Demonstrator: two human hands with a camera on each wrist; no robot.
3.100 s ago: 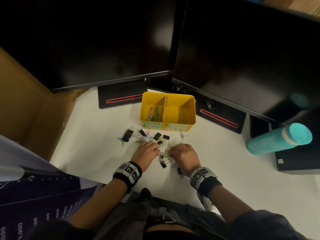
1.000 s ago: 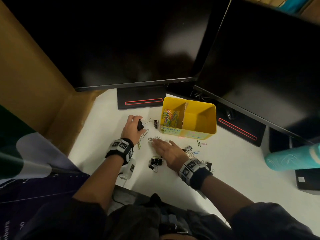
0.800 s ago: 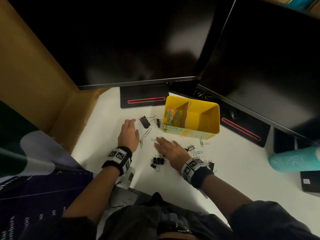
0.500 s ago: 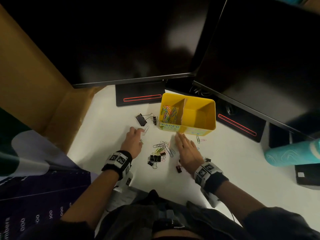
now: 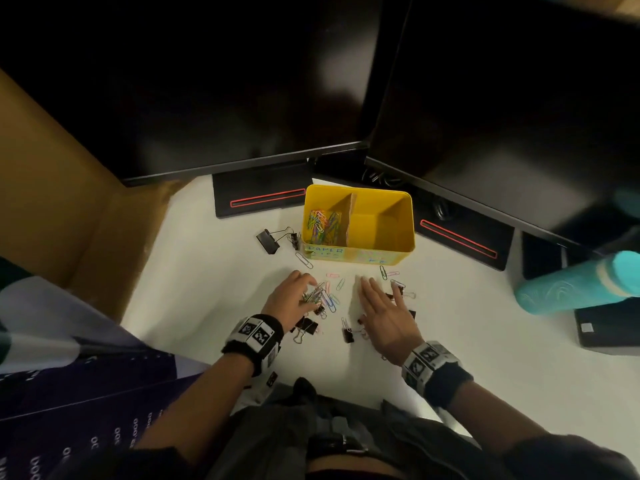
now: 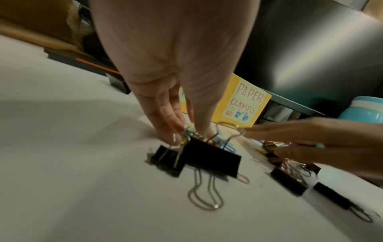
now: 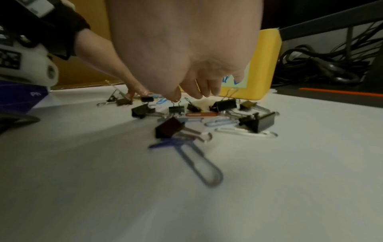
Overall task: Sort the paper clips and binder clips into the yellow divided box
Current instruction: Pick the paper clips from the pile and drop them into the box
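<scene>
Currently, entries from my remote seat:

Left hand: fingers curled down onto a bunch of paper clips on the table, pinching several; I log it as gripping them.

Right hand: flat and relaxed, fingers straight, holding nothing; it hovers over loose binder clips at its thumb side.

Box: yellow, just beyond both hands, divider running front to back. Left compartment holds coloured paper clips; the right one looks bare.

Labels: left wrist view reads "PAPER CLAMPS" on the box front, so I take the right half as meant for binder clips.

Key relation: the left compartment lies straight ahead of the left hand and slightly right of it; the left hand is clearly nearer to it.

Stragglers: one large binder clip lies left of the box, a paper clip near the front corner, a few more before the right half.

Judgement: next is lift and carry forward; a loose bunch may shed clips.
</scene>
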